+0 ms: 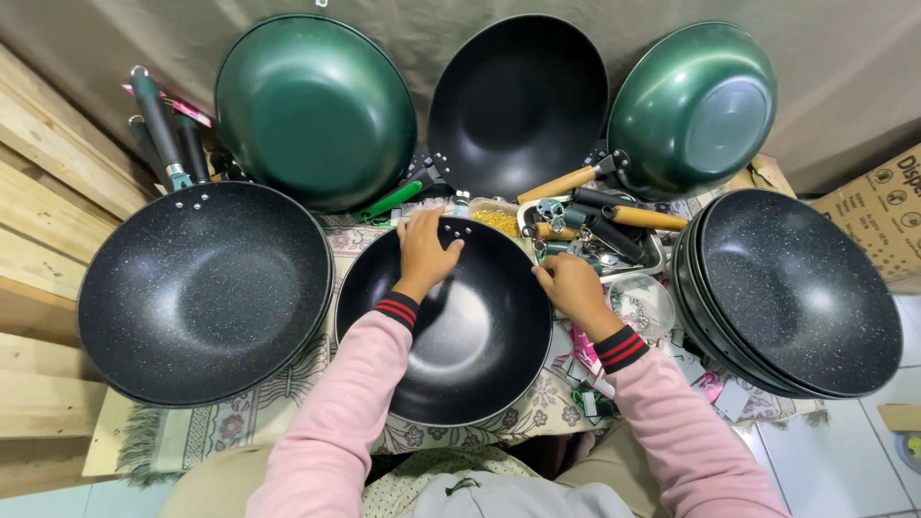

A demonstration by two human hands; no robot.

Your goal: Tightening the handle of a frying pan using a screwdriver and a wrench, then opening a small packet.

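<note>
A flower-patterned cloth (pixel 288 408) carries woks (pixel 206 293) and loose handles (pixel 614 230).

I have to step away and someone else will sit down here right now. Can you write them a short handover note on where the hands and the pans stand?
Left hand: resting on the far rim of the black wok in the middle, by its rivets.
Right hand: on the wok's right rim, beside the tray of handles and fittings.
Around it: speckled wok with a handle fitted at left, stack of speckled woks at right, three pans propped at the back.
Done: the left wok carries a handle.
Left: the middle wok shows no handle yet.
</note>
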